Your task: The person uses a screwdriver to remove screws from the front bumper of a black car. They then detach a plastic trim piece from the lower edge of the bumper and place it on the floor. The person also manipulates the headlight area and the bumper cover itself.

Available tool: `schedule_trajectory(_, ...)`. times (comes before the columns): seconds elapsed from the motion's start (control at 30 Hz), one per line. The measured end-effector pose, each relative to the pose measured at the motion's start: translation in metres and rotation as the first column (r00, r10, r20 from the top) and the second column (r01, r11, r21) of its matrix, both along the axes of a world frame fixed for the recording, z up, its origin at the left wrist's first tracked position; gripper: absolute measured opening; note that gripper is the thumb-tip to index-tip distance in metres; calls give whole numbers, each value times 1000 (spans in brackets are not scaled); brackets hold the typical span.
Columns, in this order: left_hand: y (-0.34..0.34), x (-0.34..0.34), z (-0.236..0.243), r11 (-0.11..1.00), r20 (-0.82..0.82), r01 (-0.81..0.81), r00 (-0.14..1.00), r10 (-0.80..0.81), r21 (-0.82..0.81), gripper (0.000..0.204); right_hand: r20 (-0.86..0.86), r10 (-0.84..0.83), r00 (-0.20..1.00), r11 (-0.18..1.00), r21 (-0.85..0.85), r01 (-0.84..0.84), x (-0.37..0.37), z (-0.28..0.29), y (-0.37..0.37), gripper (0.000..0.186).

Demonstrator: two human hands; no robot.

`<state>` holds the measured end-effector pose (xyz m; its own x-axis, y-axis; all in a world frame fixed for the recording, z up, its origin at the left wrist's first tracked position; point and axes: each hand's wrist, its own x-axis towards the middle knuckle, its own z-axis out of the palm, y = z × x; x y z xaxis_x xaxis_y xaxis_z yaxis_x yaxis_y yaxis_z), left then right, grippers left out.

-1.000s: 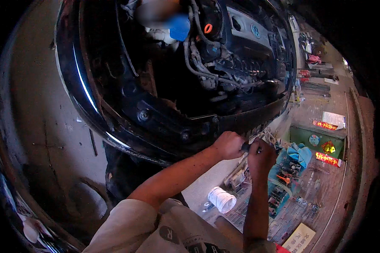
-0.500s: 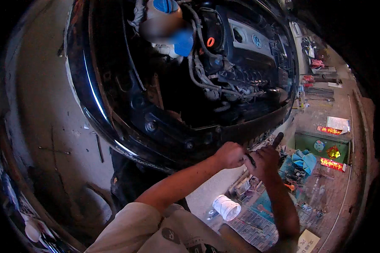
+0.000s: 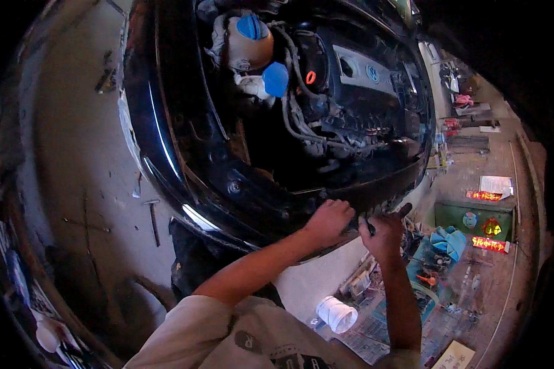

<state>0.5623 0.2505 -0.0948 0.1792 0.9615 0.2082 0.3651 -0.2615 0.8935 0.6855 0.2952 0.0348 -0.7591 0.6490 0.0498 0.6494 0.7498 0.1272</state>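
Note:
The black car's front edge (image 3: 289, 203) curves beneath its open engine bay, where hoses, an engine cover (image 3: 363, 74), a round tank (image 3: 247, 48) and blue caps (image 3: 276, 79) show. My left hand (image 3: 329, 218) is curled at that front edge, its fingertips hidden against dark metal. My right hand (image 3: 383, 237), just to the right of the left one, is closed around a dark tool (image 3: 403, 210) that pokes up past its fingers. What exactly the tool is, I cannot tell.
Several tools (image 3: 154, 224) lie on the concrete floor (image 3: 74, 123) to the left. On the right are a white bucket (image 3: 335, 315), a cluttered teal work area (image 3: 425, 264) with a blue cloth (image 3: 448, 243), and a green door (image 3: 474, 218) with red strips.
My hands have moved slightly apart; the right rose with the tool standing up, then dipped a little. My left fingers have shifted onto the edge. The view has shifted, showing more engine bay.

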Motion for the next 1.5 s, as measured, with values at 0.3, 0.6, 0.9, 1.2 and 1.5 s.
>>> schedule_trajectory(0.3,-3,-26,-45,880,-192,-469,860,473,66,40,-94,76,993,997,5,-76,3,33,18,15)
schedule_trajectory(0.6,2,-18,-48,856,-126,-512,847,516,69,24,-254,-92,963,996,-19,90,7,-2,14,16)
schedule_trajectory(0.9,2,-18,-46,858,-102,-509,852,513,64,23,-271,-78,959,997,-26,74,14,-8,18,19)
schedule_trajectory(1.2,3,-17,-46,852,-96,-519,847,523,67,18,-98,8,995,988,-151,-23,-25,27,22,30)
schedule_trajectory(1.5,3,-15,-53,846,-123,-531,837,533,57,17,-2,-161,987,931,-332,151,-42,34,10,30)
